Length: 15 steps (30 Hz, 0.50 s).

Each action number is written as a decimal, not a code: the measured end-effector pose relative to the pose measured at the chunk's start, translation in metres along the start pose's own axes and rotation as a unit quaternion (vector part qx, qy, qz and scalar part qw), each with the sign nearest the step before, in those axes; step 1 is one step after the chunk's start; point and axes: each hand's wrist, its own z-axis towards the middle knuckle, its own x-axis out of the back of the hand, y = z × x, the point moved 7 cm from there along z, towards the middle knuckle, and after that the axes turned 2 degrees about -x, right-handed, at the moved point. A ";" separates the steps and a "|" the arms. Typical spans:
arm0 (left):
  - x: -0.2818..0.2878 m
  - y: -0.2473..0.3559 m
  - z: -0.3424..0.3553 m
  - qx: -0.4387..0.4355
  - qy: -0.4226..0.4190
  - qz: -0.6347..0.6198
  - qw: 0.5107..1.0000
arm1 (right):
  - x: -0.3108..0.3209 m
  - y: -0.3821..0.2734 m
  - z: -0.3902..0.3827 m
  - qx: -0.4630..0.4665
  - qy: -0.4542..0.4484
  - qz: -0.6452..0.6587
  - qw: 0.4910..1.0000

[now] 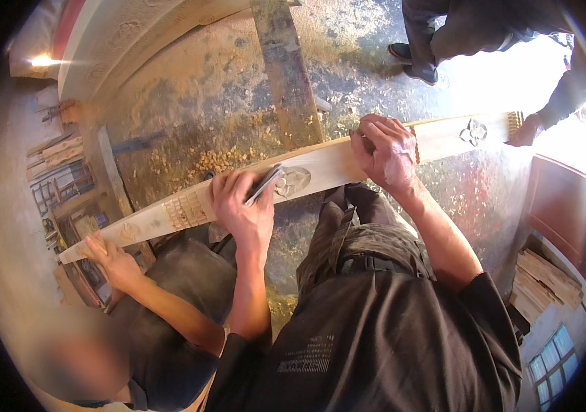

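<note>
A long, pale carved wooden beam (334,167) stretches across in front of me, slanting up to the right. Flower reliefs and ribbed bands decorate its face. My left hand (241,209) is closed at the beam near its middle. A thin grey flat piece (263,184), whose kind I cannot make out, sits between its thumb and fingers beside an oval relief (293,181). Farther right, my right hand (388,152) grips the beam with fingers curled over its far edge. That hand has whitish dust on it.
At left, a co-worker's hand (111,261) rests on the beam's end; another person's hand (528,130) holds the right end. Wood chips (221,159) litter the floor beneath. A plank (286,75) lies beyond the beam, and a large curved carved piece (135,34) stands far left.
</note>
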 end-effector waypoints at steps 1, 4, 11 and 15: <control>0.000 0.004 0.008 -0.008 0.003 -0.009 1.000 | -0.001 0.002 0.001 0.000 0.000 -0.002 1.000; 0.003 0.007 0.010 -0.034 -0.005 -0.001 0.999 | -0.002 0.003 0.001 0.005 0.010 0.000 1.000; -0.001 0.011 0.012 -0.039 0.009 -0.014 0.999 | -0.003 0.004 -0.001 0.002 0.002 -0.007 1.000; 0.010 -0.008 -0.015 0.011 0.089 -0.018 0.996 | 0.000 0.001 -0.001 0.010 0.012 -0.003 1.000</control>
